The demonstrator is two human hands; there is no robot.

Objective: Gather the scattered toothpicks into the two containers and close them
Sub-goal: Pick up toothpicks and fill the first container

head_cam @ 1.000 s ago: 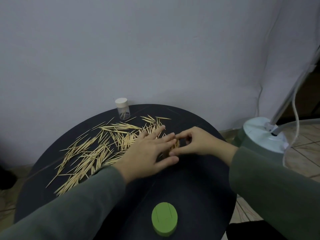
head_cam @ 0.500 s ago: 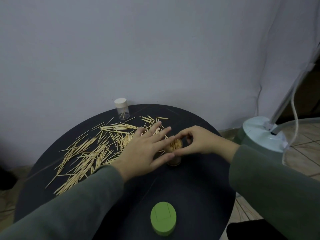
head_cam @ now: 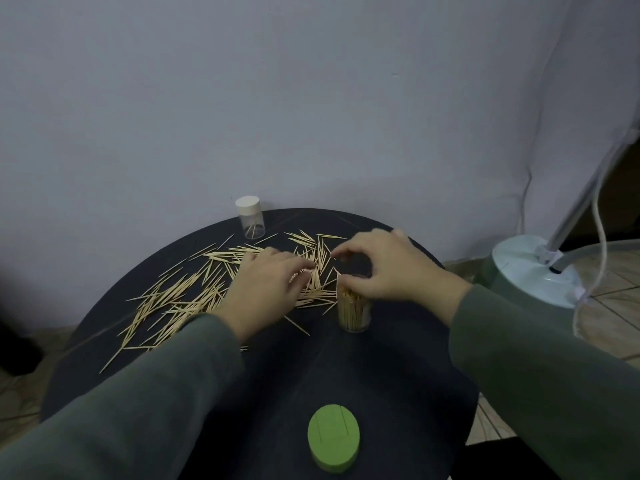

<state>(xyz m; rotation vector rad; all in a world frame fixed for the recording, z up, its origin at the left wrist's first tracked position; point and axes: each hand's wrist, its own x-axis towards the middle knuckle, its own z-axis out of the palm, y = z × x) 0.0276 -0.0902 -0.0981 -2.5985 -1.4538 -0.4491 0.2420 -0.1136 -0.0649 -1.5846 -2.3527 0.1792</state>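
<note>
Several toothpicks [head_cam: 180,299] lie scattered over the left and back of the round black table [head_cam: 391,368]. My left hand [head_cam: 266,289] rests on the pile, its fingers bent down and pinching a few toothpicks near its fingertips. A clear open container [head_cam: 354,311], packed with upright toothpicks, stands to the right of the pile. My right hand [head_cam: 391,268] arches over its mouth, thumb and index finger ringed round the rim. The green lid [head_cam: 333,438] lies at the table's near edge. A second clear container [head_cam: 251,219] with a white cap stands at the back, with a few toothpicks inside.
A pale green round appliance base [head_cam: 530,271] with a metal pole and a white cable [head_cam: 601,209] stands on the floor just right of the table. A grey wall rises directly behind the table. Tiled floor shows at both sides.
My left hand has pulled away from the open container back onto the pile and curled its fingers. My right hand has stayed at the container's rim.
</note>
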